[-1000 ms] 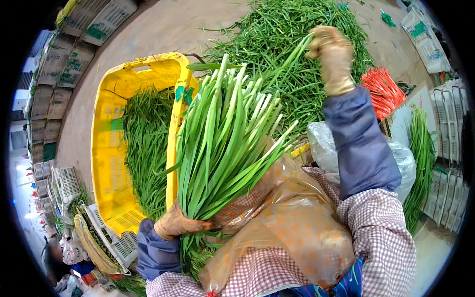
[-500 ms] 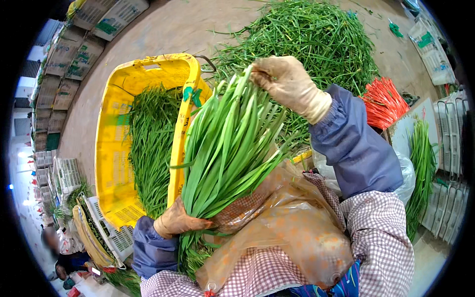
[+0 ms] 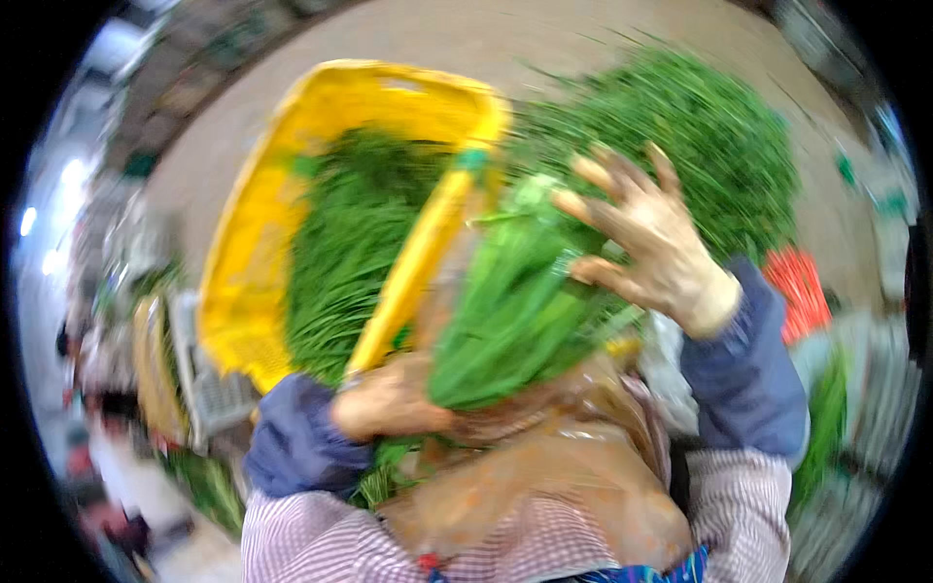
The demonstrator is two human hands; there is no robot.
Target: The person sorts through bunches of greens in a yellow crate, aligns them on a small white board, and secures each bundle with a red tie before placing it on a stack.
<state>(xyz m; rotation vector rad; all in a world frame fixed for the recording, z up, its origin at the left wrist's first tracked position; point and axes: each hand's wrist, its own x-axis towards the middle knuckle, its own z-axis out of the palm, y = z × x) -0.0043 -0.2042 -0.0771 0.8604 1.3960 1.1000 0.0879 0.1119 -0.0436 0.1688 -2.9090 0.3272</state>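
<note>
Green bunch (image 3: 515, 316) held upright between a yellow crate (image 3: 238, 282) and a heap of greens (image 3: 724, 146)

Much of the room is smeared by motion. The heap of greens lies on the bare floor (image 3: 554, 39) beyond the right hand (image 3: 651, 238), which hides part of its near edge. To the right of the heap sits a bundle of red strips (image 3: 797, 291), partly covered by the blue sleeve (image 3: 743, 369). A clear plastic bag (image 3: 669, 379) is pressed in between that sleeve and the brown translucent apron (image 3: 554, 476). Farther right are a second bunch of long leaves (image 3: 824, 418) and grey crates (image 3: 880, 389), too blurred to count. On the left, a pale crate (image 3: 219, 394) stands beside a tan sack (image 3: 158, 369).

The yellow crate tilts in view, its right wall running close along the bunch; the left sleeve (image 3: 303, 437) covers its near corner. Inside, long green leaves (image 3: 364, 253) lie in a thick layer, and the yellow walls show above them.

The green bunch is in front of the apron, pale ends away from the person. The left hand (image 3: 389, 396) grips its lower end. The right hand is open, fingers spread over the bunch's upper right side; whether the fingertips touch it, I cannot tell.
</note>
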